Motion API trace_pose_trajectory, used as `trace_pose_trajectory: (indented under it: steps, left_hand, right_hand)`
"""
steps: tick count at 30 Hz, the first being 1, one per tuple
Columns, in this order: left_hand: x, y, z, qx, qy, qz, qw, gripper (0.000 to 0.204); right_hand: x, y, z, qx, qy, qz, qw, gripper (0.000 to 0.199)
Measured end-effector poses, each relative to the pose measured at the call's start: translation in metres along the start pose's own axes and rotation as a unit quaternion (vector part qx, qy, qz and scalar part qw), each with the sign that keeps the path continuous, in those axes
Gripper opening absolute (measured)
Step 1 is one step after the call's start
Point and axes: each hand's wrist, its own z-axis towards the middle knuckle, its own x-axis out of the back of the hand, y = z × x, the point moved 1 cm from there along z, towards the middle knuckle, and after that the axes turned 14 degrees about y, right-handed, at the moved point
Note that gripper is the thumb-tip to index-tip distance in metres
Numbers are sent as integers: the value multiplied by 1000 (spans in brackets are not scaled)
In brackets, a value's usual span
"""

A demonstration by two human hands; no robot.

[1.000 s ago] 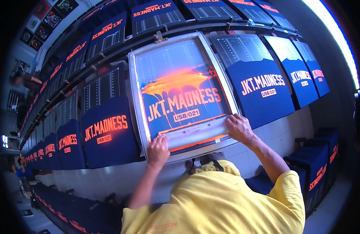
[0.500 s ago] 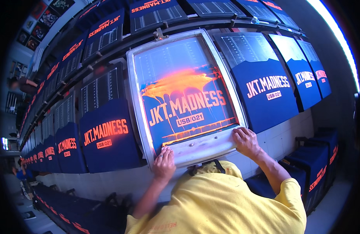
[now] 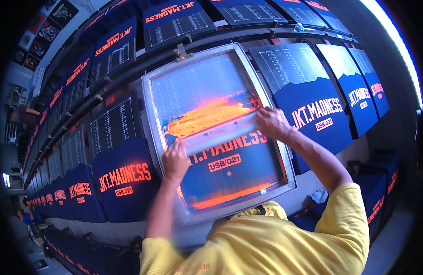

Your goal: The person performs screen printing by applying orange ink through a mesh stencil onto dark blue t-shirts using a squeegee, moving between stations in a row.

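Screen (image 3: 211,54): centre of frame; clamp (image 3: 180,52) at its top edge. Squeegee (image 3: 220,133): across the screen, right end higher. Left hand (image 3: 175,161): at the squeegee's left end. Right hand (image 3: 274,123): at its right end. Ink (image 3: 211,116): on the screen, just above the squeegee. Left shirt (image 3: 117,160): left of the screen. Right shirt (image 3: 307,103): right of the screen. Back row (image 3: 179,34): behind the screen, upper frame. Lamp (image 3: 395,41): upper right. Posters (image 3: 47,30): upper left.

left hand (image 3: 176,162), right hand (image 3: 273,123), gripped squeegee (image 3: 222,134), framed screen (image 3: 197,85)
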Motion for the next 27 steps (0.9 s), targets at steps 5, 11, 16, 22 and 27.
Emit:
trace_pose_trajectory:
  steps: [5,11,16,22,27]
  left_hand:
    - [-1,-17,32,14,-26,-29,999,24]
    - [24,-17,64,37,-83,-13,996,29]
    - [48,-18,78,19,-21,-26,999,30]
    - [98,-3,92,-13,53,-16,998,21]
    - [133,18,76,-22,60,-5,998,22]
  right_hand:
    - [3,11,38,-2,-44,-7,999,12]
    - [25,17,65,-47,-84,-20,995,16]
    - [56,0,76,-50,-55,-28,997,16]
    - [101,-11,81,1,34,-46,998,15]
    - [134,-33,53,13,77,-52,996,13]
